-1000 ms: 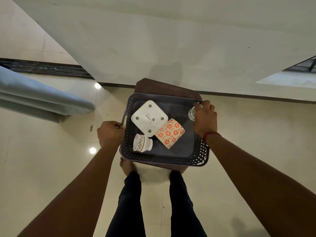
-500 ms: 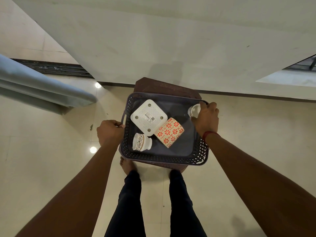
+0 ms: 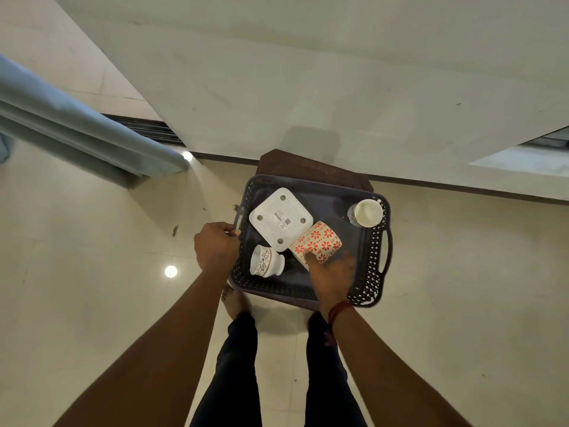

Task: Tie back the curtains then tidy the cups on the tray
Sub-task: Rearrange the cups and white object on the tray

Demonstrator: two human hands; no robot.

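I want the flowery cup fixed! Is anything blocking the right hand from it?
Nothing visible does. The right hand is right at the red-flowered cup. The white square device lies beside the cup's far left side, out of the way.

Single head-worn wide-angle view, steeply down, close above the tray (image 3: 374,251).

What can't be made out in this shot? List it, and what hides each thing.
Head view only:
- Blurred by motion: the right hand; whether it grips the red-flowered cup is unclear.
- Covered by that hand: the cup's near end.
- Hidden under the tray: most of the brown stand.
- Too small: the label print on the white square device.
- Cut off by the left edge: the curtain, so any tie-back is out of view.
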